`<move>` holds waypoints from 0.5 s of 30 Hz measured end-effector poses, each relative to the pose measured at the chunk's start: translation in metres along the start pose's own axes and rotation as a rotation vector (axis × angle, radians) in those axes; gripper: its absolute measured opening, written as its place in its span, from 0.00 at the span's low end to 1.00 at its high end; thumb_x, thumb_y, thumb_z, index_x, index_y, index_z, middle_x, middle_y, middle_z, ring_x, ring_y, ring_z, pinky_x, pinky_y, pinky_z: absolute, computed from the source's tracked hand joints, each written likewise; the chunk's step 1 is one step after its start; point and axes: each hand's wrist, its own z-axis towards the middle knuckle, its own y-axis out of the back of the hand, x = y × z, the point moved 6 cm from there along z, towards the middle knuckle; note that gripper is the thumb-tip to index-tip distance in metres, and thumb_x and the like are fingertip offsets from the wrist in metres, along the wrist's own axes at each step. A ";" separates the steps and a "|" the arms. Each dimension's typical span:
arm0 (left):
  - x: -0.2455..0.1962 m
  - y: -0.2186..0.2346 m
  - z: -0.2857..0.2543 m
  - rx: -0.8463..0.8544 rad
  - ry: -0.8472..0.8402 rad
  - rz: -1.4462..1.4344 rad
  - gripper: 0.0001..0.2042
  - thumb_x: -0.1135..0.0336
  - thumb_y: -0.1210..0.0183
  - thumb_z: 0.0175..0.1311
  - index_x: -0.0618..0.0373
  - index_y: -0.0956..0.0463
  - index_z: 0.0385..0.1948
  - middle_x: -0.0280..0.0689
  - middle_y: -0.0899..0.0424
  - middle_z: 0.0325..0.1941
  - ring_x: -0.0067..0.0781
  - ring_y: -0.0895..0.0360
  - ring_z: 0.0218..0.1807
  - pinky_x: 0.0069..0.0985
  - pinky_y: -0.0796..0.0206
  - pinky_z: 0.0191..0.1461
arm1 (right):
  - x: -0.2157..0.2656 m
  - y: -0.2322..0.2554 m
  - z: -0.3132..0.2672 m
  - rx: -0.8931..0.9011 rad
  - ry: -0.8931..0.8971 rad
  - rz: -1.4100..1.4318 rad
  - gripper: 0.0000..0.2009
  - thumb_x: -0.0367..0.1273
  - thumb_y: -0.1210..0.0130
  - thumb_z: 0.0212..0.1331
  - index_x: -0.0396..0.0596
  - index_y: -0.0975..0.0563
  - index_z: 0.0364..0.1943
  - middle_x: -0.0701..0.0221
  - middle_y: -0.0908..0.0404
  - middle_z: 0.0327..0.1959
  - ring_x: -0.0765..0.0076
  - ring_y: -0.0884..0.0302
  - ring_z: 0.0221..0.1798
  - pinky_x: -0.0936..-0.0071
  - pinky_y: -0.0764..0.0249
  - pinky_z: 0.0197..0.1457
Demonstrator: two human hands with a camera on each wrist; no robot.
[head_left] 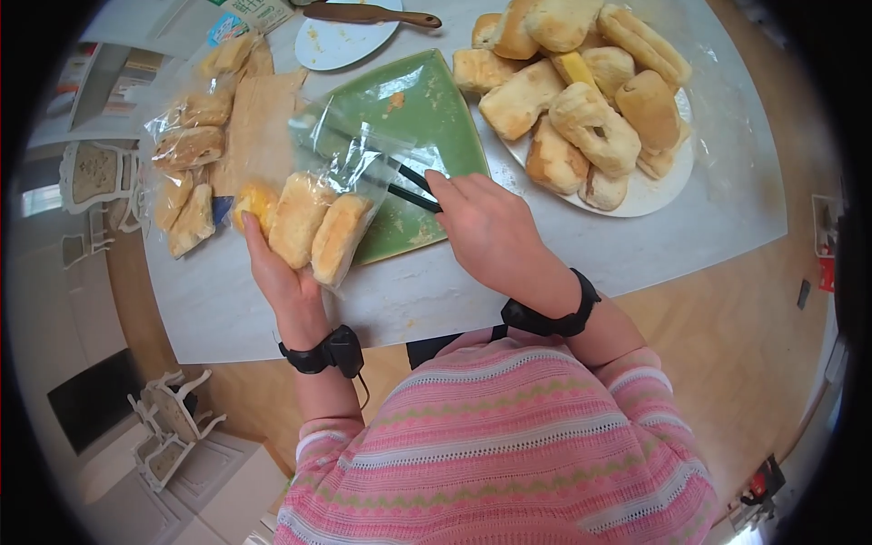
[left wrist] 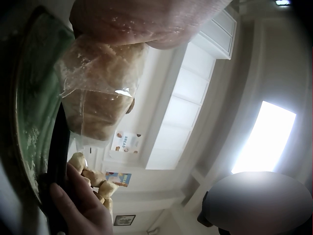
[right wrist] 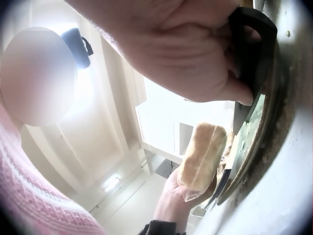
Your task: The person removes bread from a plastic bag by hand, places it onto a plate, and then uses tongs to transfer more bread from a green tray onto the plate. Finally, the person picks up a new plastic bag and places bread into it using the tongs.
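My left hand (head_left: 283, 277) holds a clear plastic bag (head_left: 363, 177) from below, near the front of the table. Inside the bag sit two pale bread rolls (head_left: 300, 220) and a yellow piece (head_left: 255, 202). My right hand (head_left: 490, 232) grips the black handles of a pair of tongs (head_left: 413, 187), which point left over a green square plate (head_left: 436, 118). The far ends of the tongs overlap the bag's upper end in the head view. In the right wrist view the bagged bread (right wrist: 203, 152) rests in the left hand, with the tongs' handle (right wrist: 254, 34) up close.
A white plate (head_left: 658, 191) heaped with bread rolls stands at the right. Several bagged breads (head_left: 189, 145) lie at the left beside a brown paper sheet (head_left: 263, 127). A round white plate (head_left: 341, 45) at the back carries a brown-handled knife (head_left: 372, 13).
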 end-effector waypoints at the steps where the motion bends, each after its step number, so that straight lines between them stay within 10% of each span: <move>1: 0.000 -0.001 0.000 0.005 0.004 0.001 0.25 0.50 0.52 0.73 0.60 0.38 0.62 0.44 0.28 0.60 0.46 0.25 0.59 0.43 0.29 0.61 | -0.002 0.002 0.000 -0.013 0.002 0.021 0.23 0.23 0.39 0.48 0.38 0.27 0.53 0.62 0.21 0.35 0.56 0.24 0.40 0.63 0.27 0.40; 9: -0.004 -0.004 -0.001 0.004 -0.015 0.008 0.25 0.50 0.53 0.73 0.58 0.39 0.63 0.43 0.28 0.61 0.46 0.26 0.60 0.44 0.30 0.62 | -0.012 0.027 -0.006 -0.123 -0.103 0.249 0.23 0.23 0.43 0.54 0.36 0.29 0.56 0.55 0.24 0.36 0.47 0.24 0.35 0.61 0.27 0.38; 15: -0.005 -0.005 0.016 0.128 0.043 -0.008 0.25 0.51 0.53 0.73 0.58 0.38 0.62 0.45 0.27 0.60 0.48 0.26 0.59 0.45 0.31 0.62 | -0.027 0.046 -0.019 -0.122 -0.183 0.555 0.21 0.26 0.47 0.61 0.38 0.31 0.59 0.62 0.23 0.35 0.61 0.23 0.30 0.70 0.29 0.32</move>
